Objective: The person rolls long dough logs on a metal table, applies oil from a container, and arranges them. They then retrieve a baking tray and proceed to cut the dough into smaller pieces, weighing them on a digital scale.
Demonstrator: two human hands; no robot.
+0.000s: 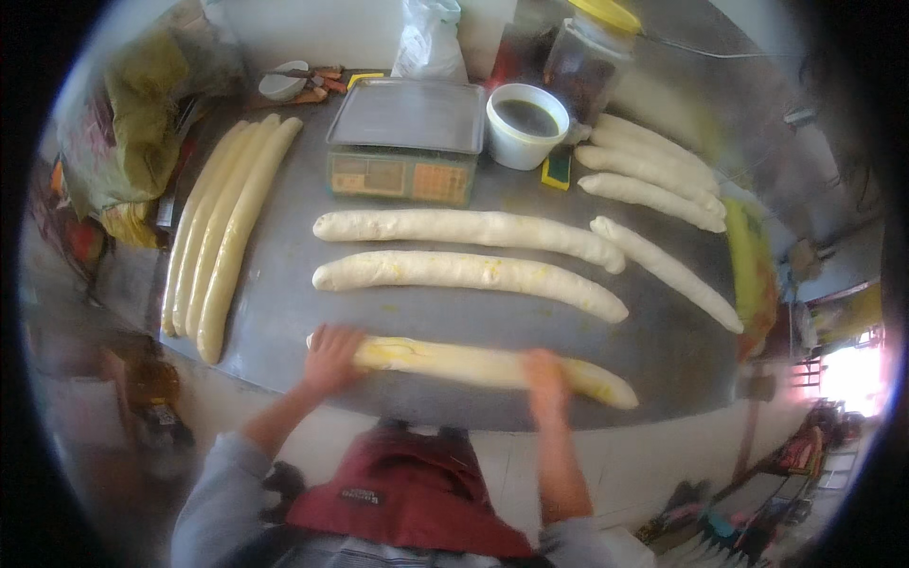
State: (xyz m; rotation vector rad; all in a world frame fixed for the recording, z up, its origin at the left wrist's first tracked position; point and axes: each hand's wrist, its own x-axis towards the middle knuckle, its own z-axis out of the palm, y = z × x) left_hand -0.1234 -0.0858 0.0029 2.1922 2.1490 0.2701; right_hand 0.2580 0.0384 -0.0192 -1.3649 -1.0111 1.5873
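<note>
A long dough rope (440, 363) with yellow oily streaks lies crosswise near the front edge of the grey metal table. Over its left end my left hand (335, 360) is laid with the fingers curved across the dough. My right hand (545, 380), slightly blurred, wraps over the same rope towards its right end. Behind it rests a second dough rope (469, 273) with a few yellow spots. A third, paler rope (461, 228) lies further back, its right end against a thinner dough rope (667, 273) set diagonally.
Several glossy dough ropes (234, 234) lie side by side at left. A weighing scale (405, 156) stands at the back beside a white tub (522, 145) of dark liquid and a sponge (557, 172). More dough ropes (653, 167) are grouped at back right. The metal table (277, 298) ends just before me.
</note>
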